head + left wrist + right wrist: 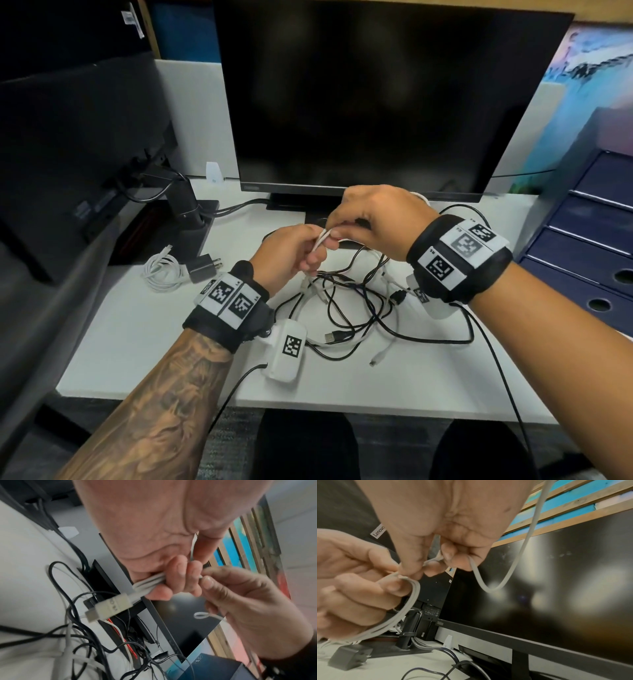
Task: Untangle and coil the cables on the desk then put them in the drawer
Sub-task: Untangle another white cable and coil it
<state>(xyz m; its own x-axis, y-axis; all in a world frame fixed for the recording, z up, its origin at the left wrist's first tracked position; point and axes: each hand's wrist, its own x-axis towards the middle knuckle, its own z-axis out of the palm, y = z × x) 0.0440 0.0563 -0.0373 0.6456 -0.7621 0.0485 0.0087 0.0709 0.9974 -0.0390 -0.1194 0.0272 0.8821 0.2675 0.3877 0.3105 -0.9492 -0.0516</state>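
At about 9 o'clock on the table (pixel 144 342) a white coiled cable (pixel 163 271) already lies beside a black charger (pixel 202 268). My left hand (pixel 287 255) is clenched round a bundle of white cable loops (pixel 149 582), its plug (pixel 109 606) dangling below. Touching it at 3 o'clock, my right hand (pixel 373 219) pinches the same cable's free run (pixel 489 584), which I judge feeds leftward into the next loop. The cable tangle (pixel 363 301) sits at 6 o'clock under both hands; the drawer unit (pixel 589 240) stands at far right.
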